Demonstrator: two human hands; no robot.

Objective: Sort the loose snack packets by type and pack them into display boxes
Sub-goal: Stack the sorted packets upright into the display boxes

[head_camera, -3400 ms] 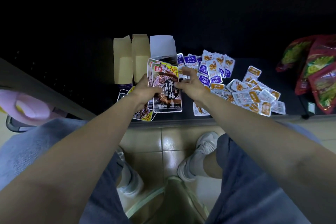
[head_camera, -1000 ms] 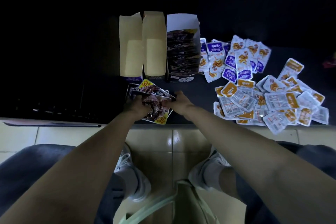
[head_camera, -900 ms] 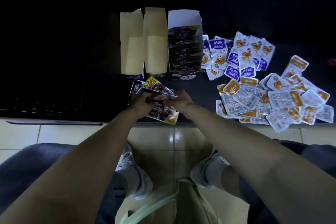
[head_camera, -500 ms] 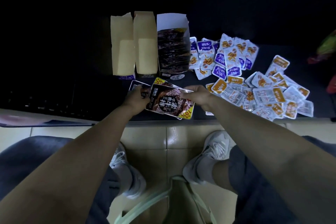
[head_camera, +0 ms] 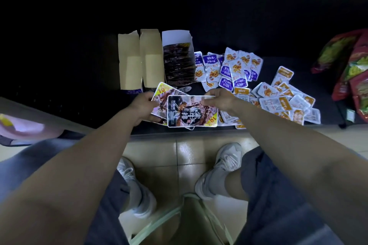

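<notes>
Both hands hold dark beef-snack packets near the table's front edge. My left hand (head_camera: pixel 143 106) grips a small fanned stack of them (head_camera: pixel 161 93). My right hand (head_camera: pixel 220 99) pinches the top edge of one dark packet (head_camera: pixel 191 113), turned sideways over the stack. Behind stand three display boxes: two empty tan ones (head_camera: pixel 129 65) (head_camera: pixel 151 61) and a white one (head_camera: pixel 176 40) packed with dark packets (head_camera: pixel 178 63). To the right lie loose purple-and-white packets (head_camera: pixel 229 69) and a heap of orange-and-white packets (head_camera: pixel 278 99).
The black table (head_camera: pixel 264 63) ends at a front edge just below my hands. Large red and green snack bags (head_camera: pixel 354 77) sit at the far right. A pink object (head_camera: pixel 22 127) lies at the left. My knees and shoes are below, over a tiled floor.
The hands have lifted the dark packets off the table edge. The right hand has drawn one packet out and turned it sideways, face up. The camera view shifted slightly.
</notes>
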